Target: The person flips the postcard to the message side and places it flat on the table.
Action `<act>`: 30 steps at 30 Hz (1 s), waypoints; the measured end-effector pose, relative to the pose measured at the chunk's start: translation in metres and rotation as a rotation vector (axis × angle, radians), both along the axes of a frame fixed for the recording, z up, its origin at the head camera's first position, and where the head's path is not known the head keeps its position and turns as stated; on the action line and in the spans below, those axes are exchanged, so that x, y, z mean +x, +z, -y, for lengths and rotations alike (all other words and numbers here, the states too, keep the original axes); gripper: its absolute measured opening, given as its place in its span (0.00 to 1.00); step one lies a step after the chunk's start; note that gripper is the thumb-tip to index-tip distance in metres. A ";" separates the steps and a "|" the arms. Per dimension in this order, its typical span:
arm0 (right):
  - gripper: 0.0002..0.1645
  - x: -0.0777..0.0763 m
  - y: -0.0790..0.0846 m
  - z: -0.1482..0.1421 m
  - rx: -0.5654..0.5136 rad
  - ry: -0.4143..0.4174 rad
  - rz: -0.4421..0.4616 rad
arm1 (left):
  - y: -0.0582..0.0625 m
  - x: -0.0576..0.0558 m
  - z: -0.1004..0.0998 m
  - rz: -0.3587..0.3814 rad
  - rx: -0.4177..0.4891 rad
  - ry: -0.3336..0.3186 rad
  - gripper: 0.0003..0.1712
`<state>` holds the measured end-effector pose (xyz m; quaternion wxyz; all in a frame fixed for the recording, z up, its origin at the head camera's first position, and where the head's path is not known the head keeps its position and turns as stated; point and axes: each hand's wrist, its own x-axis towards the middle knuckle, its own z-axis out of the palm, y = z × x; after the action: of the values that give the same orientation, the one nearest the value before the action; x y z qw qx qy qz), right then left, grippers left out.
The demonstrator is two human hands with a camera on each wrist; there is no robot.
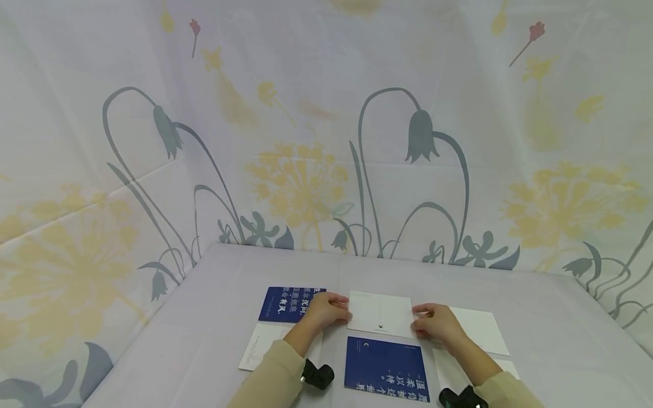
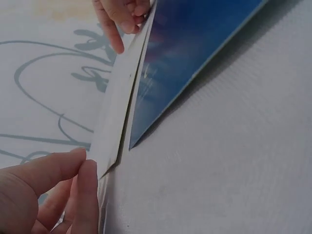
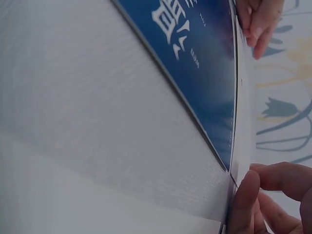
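A white postcard (image 1: 380, 313) with a thin line down its middle lies between my two hands. My left hand (image 1: 328, 310) holds it at the left edge, thumb and fingertips close together at the corner in the left wrist view. At the opposite edge my right hand (image 1: 436, 323) holds it by fingers and thumb. Just in front lies a blue postcard (image 1: 386, 368) with white lettering, its top edge close along the white one.
Left on the white-covered table (image 1: 168, 351) are another blue postcard (image 1: 278, 304) and a white one (image 1: 260, 344), partly behind my left arm. To the right are two white cards, one farther back (image 1: 482, 331). A flower-printed cloth (image 1: 316, 113) hangs behind.
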<state>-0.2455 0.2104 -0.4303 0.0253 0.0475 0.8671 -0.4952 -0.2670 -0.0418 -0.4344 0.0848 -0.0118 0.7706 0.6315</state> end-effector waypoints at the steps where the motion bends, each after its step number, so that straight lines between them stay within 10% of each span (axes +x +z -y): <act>1: 0.25 0.000 0.000 0.000 -0.005 0.003 -0.004 | 0.000 0.000 0.001 0.002 0.019 -0.005 0.19; 30: 0.22 0.028 0.006 0.003 -0.010 0.037 -0.042 | 0.008 0.033 0.015 -0.050 0.029 -0.105 0.21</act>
<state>-0.2171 0.2071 -0.4244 0.0164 0.0211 0.8657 -0.4998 -0.2341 -0.0565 -0.4260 0.0987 0.0457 0.7629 0.6373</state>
